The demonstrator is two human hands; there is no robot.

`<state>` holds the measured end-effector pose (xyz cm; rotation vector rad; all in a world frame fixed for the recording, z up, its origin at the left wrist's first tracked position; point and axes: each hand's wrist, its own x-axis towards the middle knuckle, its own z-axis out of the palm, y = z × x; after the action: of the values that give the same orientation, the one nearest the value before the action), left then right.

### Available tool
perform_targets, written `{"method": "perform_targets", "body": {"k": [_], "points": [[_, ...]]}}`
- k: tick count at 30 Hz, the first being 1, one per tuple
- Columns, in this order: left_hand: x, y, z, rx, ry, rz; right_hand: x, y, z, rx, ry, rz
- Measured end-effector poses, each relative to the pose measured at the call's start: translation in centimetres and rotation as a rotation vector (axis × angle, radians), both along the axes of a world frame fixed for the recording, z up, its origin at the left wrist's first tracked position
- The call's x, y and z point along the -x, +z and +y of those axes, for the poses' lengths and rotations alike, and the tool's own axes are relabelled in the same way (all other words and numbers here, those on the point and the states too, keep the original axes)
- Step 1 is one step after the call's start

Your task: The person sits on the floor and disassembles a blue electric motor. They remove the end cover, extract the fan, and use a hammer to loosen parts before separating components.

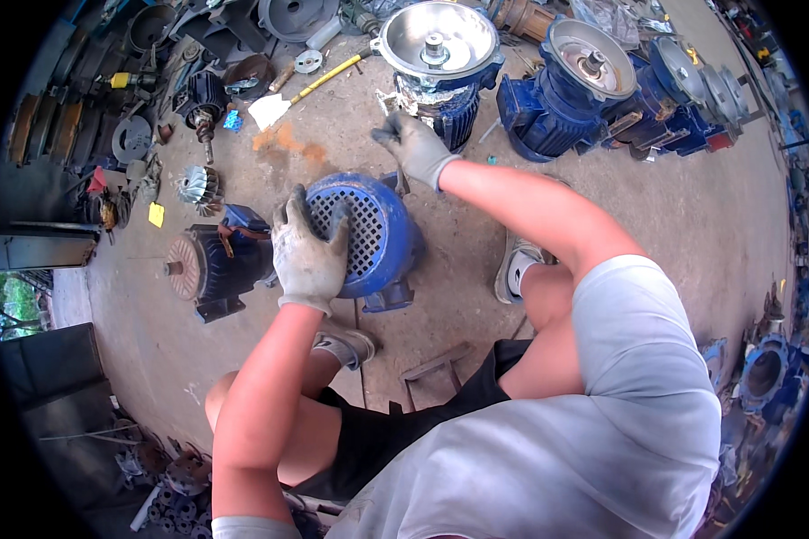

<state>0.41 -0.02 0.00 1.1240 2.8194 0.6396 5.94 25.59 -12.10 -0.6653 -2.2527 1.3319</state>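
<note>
A blue electric motor stands on end in front of me, its round fan cover with a dark square-holed grille facing up. My left hand, in a pale, dirty work glove, rests at the cover's left rim with its fingers apart. Reached out beyond the motor is my right hand, gloved too, with dark fingertips slightly apart and nothing visible in it. It is nearest to an upright blue motor topped by a shiny silver flange bowl and shaft; no contact can be made out.
At left lies a dark motor with a ribbed tan end, near a finned rotor. A yellow-handled, white-bladed tool lies farther off. More blue motors stand at far right. A small metal frame sits between my feet.
</note>
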Motion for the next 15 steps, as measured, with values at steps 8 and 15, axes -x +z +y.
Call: {"method": "perform_targets", "body": {"k": [8, 15], "points": [[0.1, 0.4, 0.0, 0.011, 0.018, -0.061, 0.1, 4.4, 1.5, -0.358, 0.184, 0.024], [0.0, 0.5, 0.3, -0.001, 0.003, -0.073, -1.0, 3.8, 1.7, -0.194, 0.062, -0.197]]}}
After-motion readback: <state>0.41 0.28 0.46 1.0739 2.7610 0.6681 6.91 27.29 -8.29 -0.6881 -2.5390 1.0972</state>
